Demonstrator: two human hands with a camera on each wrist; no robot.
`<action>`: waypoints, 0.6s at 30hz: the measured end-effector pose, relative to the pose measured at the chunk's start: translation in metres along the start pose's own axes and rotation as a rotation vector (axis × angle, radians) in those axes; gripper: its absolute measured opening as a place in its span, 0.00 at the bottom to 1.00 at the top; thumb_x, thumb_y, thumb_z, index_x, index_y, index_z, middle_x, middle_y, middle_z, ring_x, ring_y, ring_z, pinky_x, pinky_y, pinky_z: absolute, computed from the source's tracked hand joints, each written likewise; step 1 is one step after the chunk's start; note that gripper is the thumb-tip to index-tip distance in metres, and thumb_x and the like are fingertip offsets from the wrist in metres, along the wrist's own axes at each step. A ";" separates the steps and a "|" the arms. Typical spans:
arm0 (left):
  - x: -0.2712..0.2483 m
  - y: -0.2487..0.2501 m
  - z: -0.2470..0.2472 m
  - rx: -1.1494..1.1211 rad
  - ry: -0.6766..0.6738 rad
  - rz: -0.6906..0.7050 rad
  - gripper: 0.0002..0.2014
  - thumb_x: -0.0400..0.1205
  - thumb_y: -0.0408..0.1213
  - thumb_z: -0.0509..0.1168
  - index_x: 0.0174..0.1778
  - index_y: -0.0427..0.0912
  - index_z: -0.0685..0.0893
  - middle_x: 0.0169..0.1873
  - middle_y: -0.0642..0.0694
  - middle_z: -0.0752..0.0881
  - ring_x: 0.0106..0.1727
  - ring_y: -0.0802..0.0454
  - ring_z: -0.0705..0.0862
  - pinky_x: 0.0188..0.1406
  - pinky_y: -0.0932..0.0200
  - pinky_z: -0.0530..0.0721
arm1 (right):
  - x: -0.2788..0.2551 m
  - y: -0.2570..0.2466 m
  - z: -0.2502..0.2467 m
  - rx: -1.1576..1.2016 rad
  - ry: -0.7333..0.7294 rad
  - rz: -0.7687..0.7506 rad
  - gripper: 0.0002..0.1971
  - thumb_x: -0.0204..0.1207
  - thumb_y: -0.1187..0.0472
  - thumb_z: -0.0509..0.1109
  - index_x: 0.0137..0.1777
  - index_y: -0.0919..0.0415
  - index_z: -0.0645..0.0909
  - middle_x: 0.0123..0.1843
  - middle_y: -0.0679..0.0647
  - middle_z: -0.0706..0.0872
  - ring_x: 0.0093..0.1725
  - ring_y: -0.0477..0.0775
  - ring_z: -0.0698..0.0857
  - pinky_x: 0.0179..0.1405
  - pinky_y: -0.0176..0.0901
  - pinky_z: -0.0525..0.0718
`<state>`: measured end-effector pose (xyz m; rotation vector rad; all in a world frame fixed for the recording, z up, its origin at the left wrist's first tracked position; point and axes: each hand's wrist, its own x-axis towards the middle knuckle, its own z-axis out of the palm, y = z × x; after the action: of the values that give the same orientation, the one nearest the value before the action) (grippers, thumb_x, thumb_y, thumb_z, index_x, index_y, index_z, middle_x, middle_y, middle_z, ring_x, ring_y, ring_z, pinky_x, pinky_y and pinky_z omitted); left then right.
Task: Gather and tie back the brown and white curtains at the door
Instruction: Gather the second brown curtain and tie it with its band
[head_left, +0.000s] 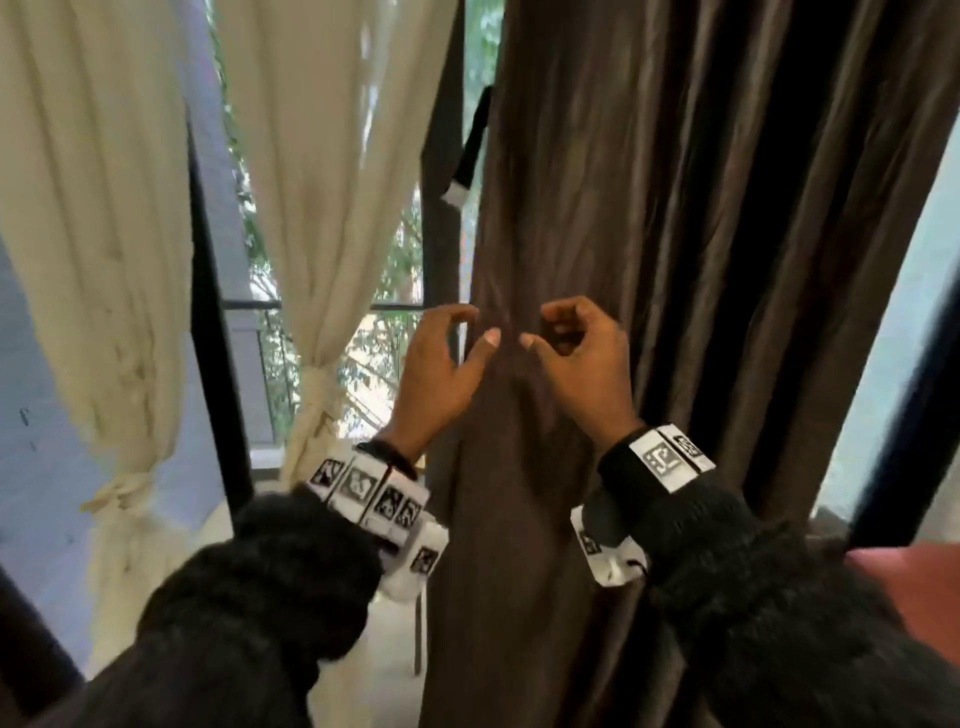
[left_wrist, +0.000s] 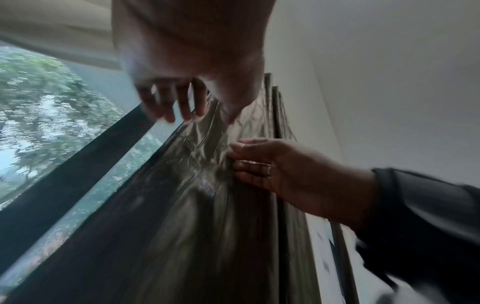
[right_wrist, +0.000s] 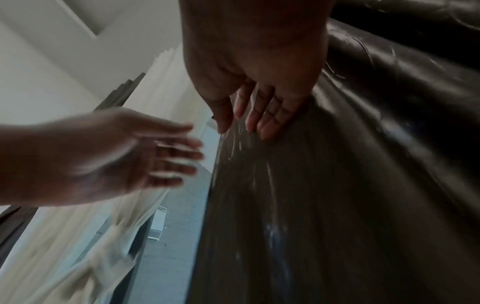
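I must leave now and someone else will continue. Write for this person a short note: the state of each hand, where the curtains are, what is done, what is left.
Left hand: at the inner edge of the brown curtain, fingers loosely curled, no firm grip visible.
Right hand: fingers resting against the same folds, nothing clearly pinched.
Done: both white curtains, the near one and the one at the glass, hang gathered and knotted low.
Left: bunch the brown curtain, which hangs loose, and tie it back. A dark strap hangs beside its edge, perhaps the tieback.

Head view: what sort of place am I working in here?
Probably a room at a glazed balcony door: a full-length brown curtain and white curtains hang before dark-framed glass, with a railing and greenery outside.
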<state>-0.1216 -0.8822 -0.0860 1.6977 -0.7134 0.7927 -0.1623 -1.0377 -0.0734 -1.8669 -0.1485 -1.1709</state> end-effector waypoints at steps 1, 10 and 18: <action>0.027 0.003 0.017 -0.091 -0.062 -0.192 0.20 0.77 0.57 0.70 0.57 0.47 0.82 0.58 0.46 0.86 0.60 0.49 0.84 0.66 0.47 0.81 | 0.021 -0.001 -0.013 -0.029 0.001 -0.058 0.15 0.68 0.63 0.83 0.52 0.57 0.85 0.48 0.51 0.89 0.44 0.44 0.85 0.48 0.41 0.88; 0.147 0.050 0.056 -0.516 -0.264 -0.513 0.21 0.80 0.60 0.65 0.45 0.45 0.89 0.28 0.53 0.89 0.27 0.60 0.86 0.25 0.69 0.82 | 0.136 -0.013 -0.052 -0.116 0.077 -0.267 0.20 0.65 0.56 0.82 0.56 0.50 0.82 0.57 0.50 0.80 0.58 0.55 0.83 0.61 0.56 0.84; 0.183 0.108 0.045 -0.861 -0.245 -0.293 0.23 0.87 0.40 0.61 0.74 0.28 0.75 0.66 0.31 0.83 0.59 0.40 0.87 0.60 0.47 0.87 | 0.162 -0.039 -0.056 -0.067 0.141 -0.296 0.26 0.69 0.56 0.82 0.66 0.55 0.79 0.66 0.55 0.78 0.67 0.56 0.79 0.69 0.54 0.79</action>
<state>-0.0897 -0.9641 0.1127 1.0653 -0.7938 0.0268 -0.1308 -1.1101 0.0834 -1.8561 -0.3183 -1.5209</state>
